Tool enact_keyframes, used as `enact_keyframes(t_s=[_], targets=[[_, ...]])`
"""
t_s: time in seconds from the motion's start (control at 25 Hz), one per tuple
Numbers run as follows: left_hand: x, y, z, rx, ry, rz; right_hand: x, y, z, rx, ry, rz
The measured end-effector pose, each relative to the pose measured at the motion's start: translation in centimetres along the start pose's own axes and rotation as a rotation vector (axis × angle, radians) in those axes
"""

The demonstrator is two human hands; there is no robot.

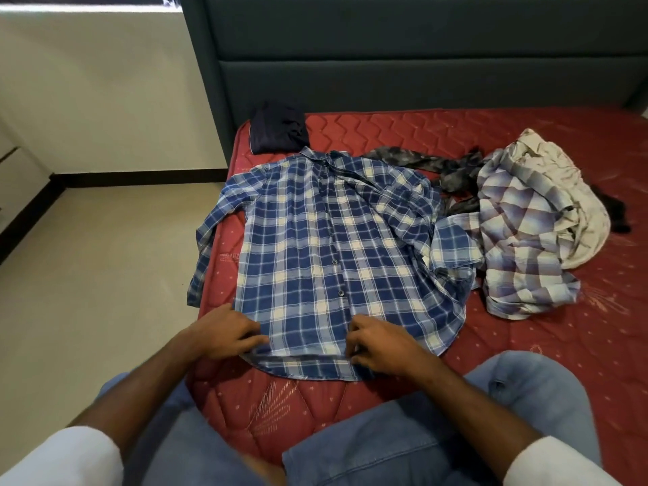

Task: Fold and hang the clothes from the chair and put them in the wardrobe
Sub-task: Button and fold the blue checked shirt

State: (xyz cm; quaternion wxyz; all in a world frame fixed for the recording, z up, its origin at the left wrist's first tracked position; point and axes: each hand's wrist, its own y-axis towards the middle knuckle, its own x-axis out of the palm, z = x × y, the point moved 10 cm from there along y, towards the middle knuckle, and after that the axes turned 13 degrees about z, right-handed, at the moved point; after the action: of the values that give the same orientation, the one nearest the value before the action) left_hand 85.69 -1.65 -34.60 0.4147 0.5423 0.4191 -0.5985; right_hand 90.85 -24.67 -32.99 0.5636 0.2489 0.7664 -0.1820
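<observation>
Fingers: those of the left hand (229,331) are curled down onto the hem of the blue plaid shirt (326,254), pinching the cloth at its lower left corner; those of the right hand (382,347) are bent and grip the hem at the button placket
Blue plaid shirt: spread flat, front up, on the red mattress (526,345); collar toward the headboard (420,54); left sleeve hangs over the mattress edge; right sleeve bunched beside the pile
Pile: a pale plaid shirt (526,240) crumpled to the right, touching a cream garment (568,191) and a grey patterned cloth (431,163)
Folded dark garment (278,129): at the mattress corner, just beyond the collar
Knees: blue jeans (403,443) against the near edge
</observation>
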Motion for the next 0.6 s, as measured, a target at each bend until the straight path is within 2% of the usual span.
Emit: enact_keyframes(t_s=[0.08,0.16,0.28,0.36,0.44,0.48,0.6], targets=[[-0.7,1.9,0.6,-0.031,-0.088,-0.017,0.7,-0.3,0.8,0.059,0.093,-0.102],[-1.4,4.7,1.7,-0.068,-0.301,0.048,0.5,-0.3,2.1,0.170,0.251,-0.148],[-2.0,10.0,3.6,-0.116,-0.601,0.249,-1.9,0.9,6.5,0.284,0.354,0.002],[-1.5,13.8,5.7,-0.110,-0.577,0.313,-5.1,1.2,12.2,0.420,0.333,0.242],[0.0,16.8,8.2,-0.091,-0.432,0.301,-8.8,0.1,18.3,0.603,0.224,0.490],[1.2,17.7,9.3,-0.084,-0.344,0.279,-10.2,-0.6,20.7,0.666,0.141,0.555],[3.8,17.9,11.2,-0.098,-0.158,0.306,-10.6,-1.0,24.7,0.711,-0.107,0.442]])
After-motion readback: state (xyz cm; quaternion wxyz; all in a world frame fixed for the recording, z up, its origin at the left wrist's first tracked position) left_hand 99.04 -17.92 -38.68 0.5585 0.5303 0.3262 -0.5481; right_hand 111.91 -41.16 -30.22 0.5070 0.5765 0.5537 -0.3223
